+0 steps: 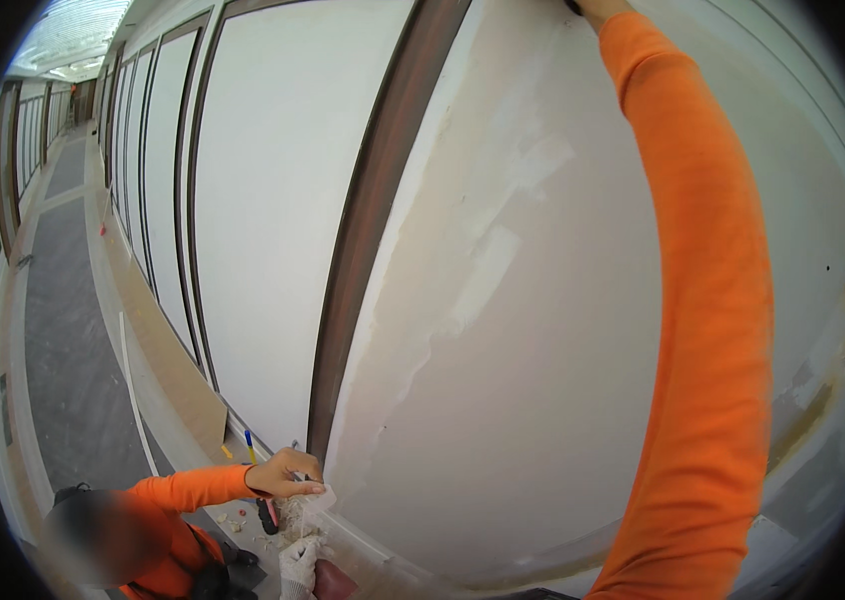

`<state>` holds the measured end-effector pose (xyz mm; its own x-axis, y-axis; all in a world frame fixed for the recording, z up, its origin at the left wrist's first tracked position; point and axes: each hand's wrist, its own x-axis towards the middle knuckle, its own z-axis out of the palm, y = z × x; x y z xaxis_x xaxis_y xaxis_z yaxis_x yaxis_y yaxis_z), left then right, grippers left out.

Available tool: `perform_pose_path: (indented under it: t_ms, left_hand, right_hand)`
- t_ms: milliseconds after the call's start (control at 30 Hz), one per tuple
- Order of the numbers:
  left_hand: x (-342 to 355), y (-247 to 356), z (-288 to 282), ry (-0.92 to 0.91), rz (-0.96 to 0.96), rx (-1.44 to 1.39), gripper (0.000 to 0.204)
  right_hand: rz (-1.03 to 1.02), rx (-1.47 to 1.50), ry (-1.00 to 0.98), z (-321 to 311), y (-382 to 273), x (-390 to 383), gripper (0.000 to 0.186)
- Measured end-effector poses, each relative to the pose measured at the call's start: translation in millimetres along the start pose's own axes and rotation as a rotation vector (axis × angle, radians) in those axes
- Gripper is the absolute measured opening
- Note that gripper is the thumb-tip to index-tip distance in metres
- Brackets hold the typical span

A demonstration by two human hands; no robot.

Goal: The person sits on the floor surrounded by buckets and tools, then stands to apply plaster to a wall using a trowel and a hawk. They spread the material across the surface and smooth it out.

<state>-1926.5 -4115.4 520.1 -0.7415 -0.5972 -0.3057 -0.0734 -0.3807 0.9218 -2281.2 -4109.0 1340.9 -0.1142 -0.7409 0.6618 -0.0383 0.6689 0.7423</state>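
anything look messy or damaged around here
Yes. Pale shredded scraps lie loose near the foot of the long dark brown strip, like litter. The big off-white wall panel to its right also looks patchy: paler, ragged-edged smears interrupt its otherwise plainer surface.

No readable text, label, number or sign can be made out on the patched wall (523, 350), the white panels (283, 180), the corridor floor (73, 300) or the raised orange sleeve (713, 260).
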Motion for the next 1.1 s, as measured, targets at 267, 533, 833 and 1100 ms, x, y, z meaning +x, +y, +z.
perform_pose_path:
  t_ms: [267, 533, 833, 1100]
  left_hand:
    - [-33, 32, -20, -0.013, 0.05, -0.081, 0.02]
    - [-9, 16, -11, -0.165, 0.139, 0.035, 0.023]
    - [-20, 23, 6, -0.223, 0.182, 0.161, 0.023]
    - [-83, 10, 6, -0.254, 0.065, 0.057, 0.023]
  right_hand:
    - [-0.037, 0.064, 0.091, -110, 39, -84, 0.041]
    - [0.503, -0.262, 0.228, -6, 114, -151, 0.027]
    - [0.111, -0.051, -0.141, 32, -30, -182, 0.027]
    - [-0.188, 0.276, -0.168, 20, -162, -307, 0.033]
